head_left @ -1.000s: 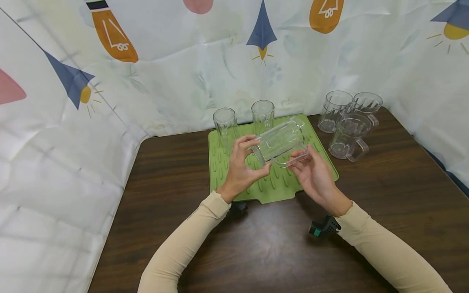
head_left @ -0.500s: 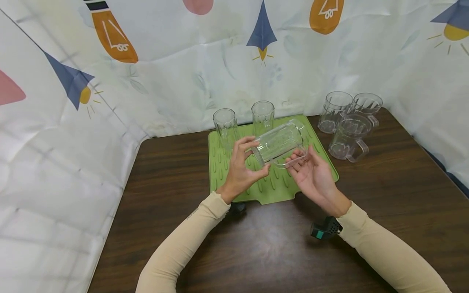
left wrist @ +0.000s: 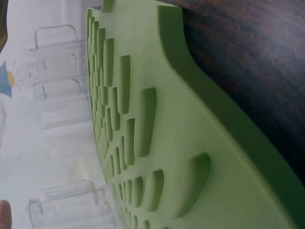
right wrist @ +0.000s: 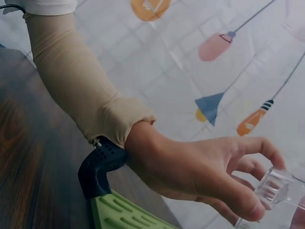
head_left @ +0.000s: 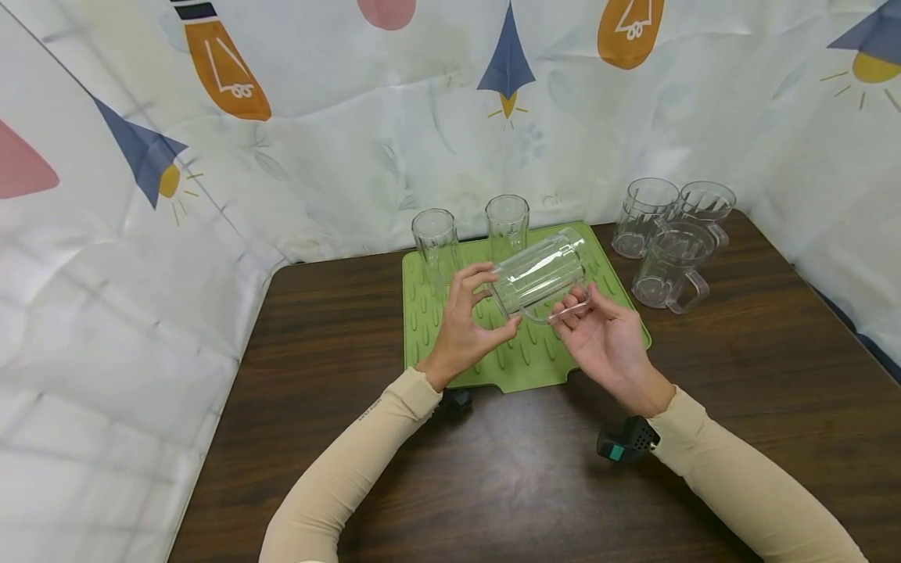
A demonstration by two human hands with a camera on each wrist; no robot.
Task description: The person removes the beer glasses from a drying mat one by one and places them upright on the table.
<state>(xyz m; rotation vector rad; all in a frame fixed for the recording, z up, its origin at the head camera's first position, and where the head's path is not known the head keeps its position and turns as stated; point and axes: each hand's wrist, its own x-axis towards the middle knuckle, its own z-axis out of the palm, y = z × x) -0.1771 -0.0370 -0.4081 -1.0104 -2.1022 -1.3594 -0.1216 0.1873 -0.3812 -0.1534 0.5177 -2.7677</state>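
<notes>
A clear glass mug [head_left: 538, 270] is held tilted over the green drying mat [head_left: 457, 352], its handle facing down toward the person. My left hand [head_left: 468, 317] grips one end, thumb below and fingers above; the right wrist view shows this left hand [right wrist: 200, 167] around the mug's end [right wrist: 274, 191]. My right hand [head_left: 601, 336] has its fingers curled at the handle [head_left: 556, 315], palm turned up. Only a fingertip [left wrist: 5, 214] shows at the edge of the left wrist view. Behind the held mug, two glasses [head_left: 434, 238] [head_left: 507, 223] stand on the mat's back part.
Three clear mugs [head_left: 651, 281] [head_left: 637, 215] [head_left: 706, 202] stand grouped on the dark wooden table [head_left: 521, 485], right of the mat. A white printed curtain [head_left: 338, 156] hangs behind and to the left. Black wrist devices [head_left: 626, 439] sit under the forearms.
The right hand's fingers have shifted slightly left along the handle and sit closer around it. The mug has tilted or turned only a little; the left hand keeps its grip.
</notes>
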